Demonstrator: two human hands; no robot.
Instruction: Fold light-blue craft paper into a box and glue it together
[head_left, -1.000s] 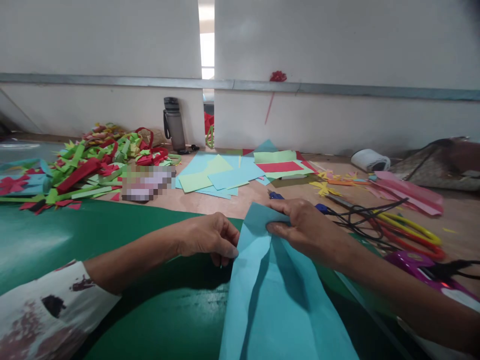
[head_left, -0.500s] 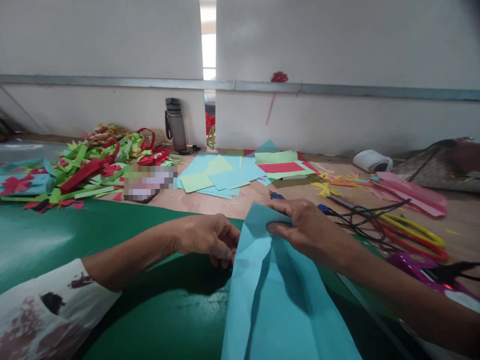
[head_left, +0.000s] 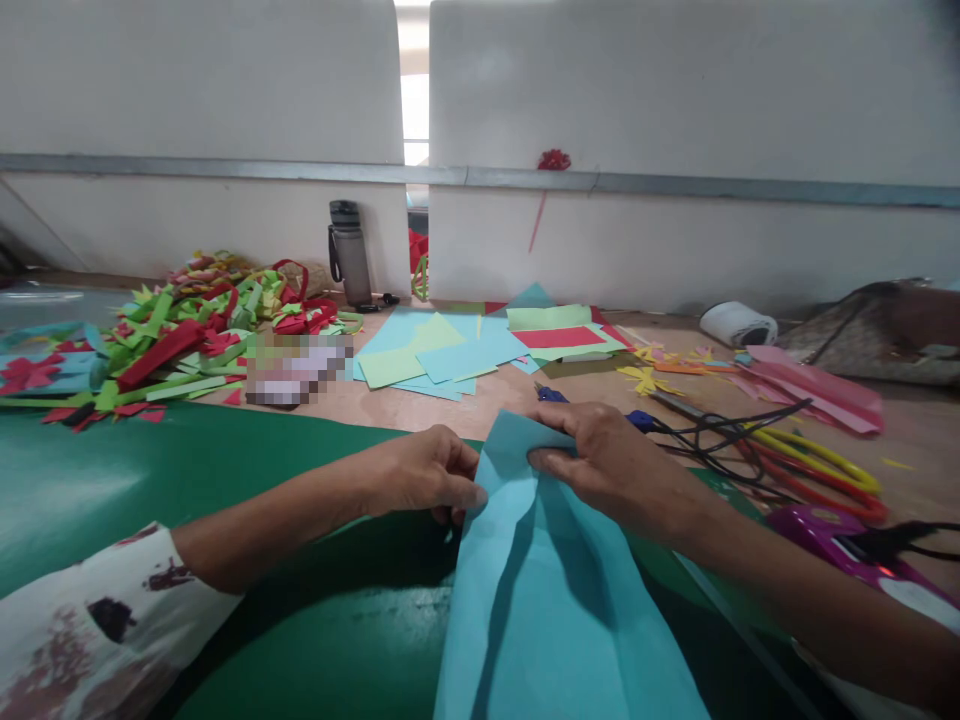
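Observation:
A large folded sheet of light-blue paper (head_left: 570,620) stands tilted in front of me, its upper end raised above the green mat (head_left: 300,640). My right hand (head_left: 585,445) pinches its top edge, thumb on the near face and fingers behind. At the paper's left edge, my left hand (head_left: 431,475) is closed with the thumb resting on the near side; its other fingers go partly behind the sheet. A crease runs down the paper from the right thumb.
Cut papers (head_left: 457,350) lie behind the mat. A pile of green and red paper pieces (head_left: 180,330) sits left, near a grey bottle (head_left: 347,255). To the right are yellow- and orange-handled scissors (head_left: 810,460), black cables (head_left: 697,440) and a purple device (head_left: 817,535).
My left thumb has moved onto the near side of the paper's left edge, and the small red bit by those fingers is now out of sight. The right hand keeps its pinch.

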